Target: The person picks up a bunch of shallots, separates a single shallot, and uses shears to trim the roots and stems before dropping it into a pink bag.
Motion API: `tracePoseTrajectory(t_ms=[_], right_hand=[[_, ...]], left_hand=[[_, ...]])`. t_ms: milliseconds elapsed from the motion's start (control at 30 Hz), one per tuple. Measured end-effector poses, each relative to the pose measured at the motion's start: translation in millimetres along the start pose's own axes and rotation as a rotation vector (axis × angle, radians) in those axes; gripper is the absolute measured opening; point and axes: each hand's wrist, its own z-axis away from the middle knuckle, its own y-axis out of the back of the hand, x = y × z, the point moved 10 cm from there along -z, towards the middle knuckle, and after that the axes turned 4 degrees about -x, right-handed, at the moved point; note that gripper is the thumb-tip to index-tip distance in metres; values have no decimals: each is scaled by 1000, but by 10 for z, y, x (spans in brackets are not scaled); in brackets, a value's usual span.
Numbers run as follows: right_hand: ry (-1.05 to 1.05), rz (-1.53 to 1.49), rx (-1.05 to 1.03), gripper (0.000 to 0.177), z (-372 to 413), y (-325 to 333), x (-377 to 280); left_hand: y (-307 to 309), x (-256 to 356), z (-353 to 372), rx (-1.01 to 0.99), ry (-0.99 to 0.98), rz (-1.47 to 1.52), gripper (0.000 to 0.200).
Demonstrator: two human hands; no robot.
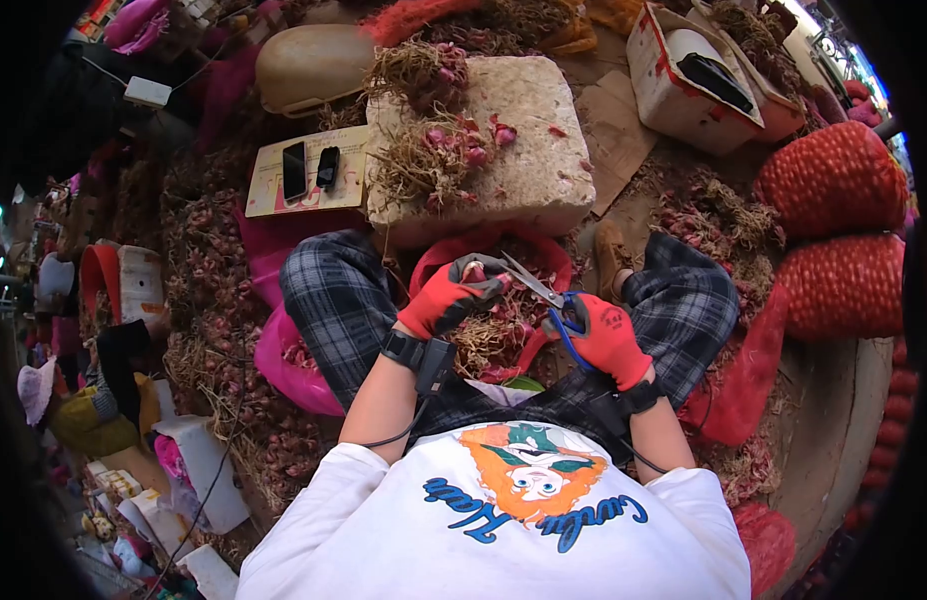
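Note:
My left hand, in a red and grey work glove, is closed around a shallot whose reddish bulb shows between the fingers. In my right hand, gloved the same way, is a pair of blue-handled scissors. Their blades are parted and point toward the left hand, close to the shallot. Below both hands, between my knees, a red-rimmed container holds dry roots and trimmings. In front of it stands a foam block bearing bunches of shallots with long dry roots.
Two phones lie on a yellow board left of the block. Piles of shallots cover the ground at left. Full red mesh sacks are stacked at right. A white foam box stands at the back right. Another person sits at far left.

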Motion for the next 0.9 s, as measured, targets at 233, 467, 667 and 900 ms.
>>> tracePoseTrajectory(t_ms=[233,467,667,900], right_hand=[[-15,107,-20,40,-18,6,7],[-103,47,-156,35,-11,-93,141],[-84,-72,40,33,-11,29,99],[-125,-239,-21,33,-79,-195,195]], left_hand=[[-34,141,54,37,-17,-112,27],[-30,74,35,-16,25,-87,32],[39,731,387,201,-167,-422,32],[1367,1590,2513,941,-359,-358,29]])
